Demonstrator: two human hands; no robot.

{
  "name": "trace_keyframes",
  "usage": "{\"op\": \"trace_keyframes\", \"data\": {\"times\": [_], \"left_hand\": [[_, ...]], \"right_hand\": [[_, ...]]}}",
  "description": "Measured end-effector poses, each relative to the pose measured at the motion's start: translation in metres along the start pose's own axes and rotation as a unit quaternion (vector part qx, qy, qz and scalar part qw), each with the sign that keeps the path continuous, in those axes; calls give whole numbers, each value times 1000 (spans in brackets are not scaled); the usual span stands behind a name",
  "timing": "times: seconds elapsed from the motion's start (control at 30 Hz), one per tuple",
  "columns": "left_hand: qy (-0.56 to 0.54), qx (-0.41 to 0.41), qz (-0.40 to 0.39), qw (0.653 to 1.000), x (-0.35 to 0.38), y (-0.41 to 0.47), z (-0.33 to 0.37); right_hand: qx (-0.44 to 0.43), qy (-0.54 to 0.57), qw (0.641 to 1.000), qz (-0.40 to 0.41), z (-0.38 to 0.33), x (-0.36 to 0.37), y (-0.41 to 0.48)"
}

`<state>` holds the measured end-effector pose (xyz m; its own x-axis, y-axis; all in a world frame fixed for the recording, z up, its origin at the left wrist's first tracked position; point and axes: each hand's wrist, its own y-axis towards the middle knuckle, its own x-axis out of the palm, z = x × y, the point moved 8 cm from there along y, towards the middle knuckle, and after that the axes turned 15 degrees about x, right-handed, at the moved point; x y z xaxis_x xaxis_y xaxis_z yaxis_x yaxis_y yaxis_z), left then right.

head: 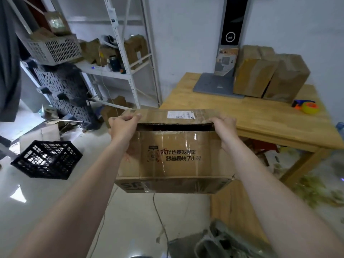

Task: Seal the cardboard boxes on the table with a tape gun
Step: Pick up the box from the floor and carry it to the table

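Note:
I hold a brown cardboard box (175,155) with black print in the air, above the floor and left of the wooden table (260,118). My left hand (122,127) grips its upper left corner, thumb over the top flap. My right hand (226,127) grips the upper right corner. A dark gap shows between the top flaps. The tape gun (306,106), blue and orange with a yellow roll, lies on the table's right side. Three brown boxes (268,77) stand at the table's back.
A grey stand with a black upright panel (221,84) sits at the table's back left. A black plastic crate (47,159) lies tilted on the floor at left. White shelving (119,58) holds boxes and a basket. A cable crosses the floor below the box.

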<state>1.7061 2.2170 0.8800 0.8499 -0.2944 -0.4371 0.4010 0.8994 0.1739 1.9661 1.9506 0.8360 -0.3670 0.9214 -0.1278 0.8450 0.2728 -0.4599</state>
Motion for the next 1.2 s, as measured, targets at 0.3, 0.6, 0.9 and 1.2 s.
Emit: {"op": "trace_keyframes", "data": {"times": [0.3,0.6,0.9,1.2], "left_hand": [[-58,-72,-55,994,10,214,-114],[-63,-18,-126,990,11,397,-121],[-69,17,-176,982,93,483,-92],[-17,33,-190,981,289,535,-66]], "right_hand": [[48,17,998,23,-10,172,111],[60,50,995,63,-68,292,167],[49,60,987,138,-122,292,246],[55,45,992,108,-147,204,412]]}}
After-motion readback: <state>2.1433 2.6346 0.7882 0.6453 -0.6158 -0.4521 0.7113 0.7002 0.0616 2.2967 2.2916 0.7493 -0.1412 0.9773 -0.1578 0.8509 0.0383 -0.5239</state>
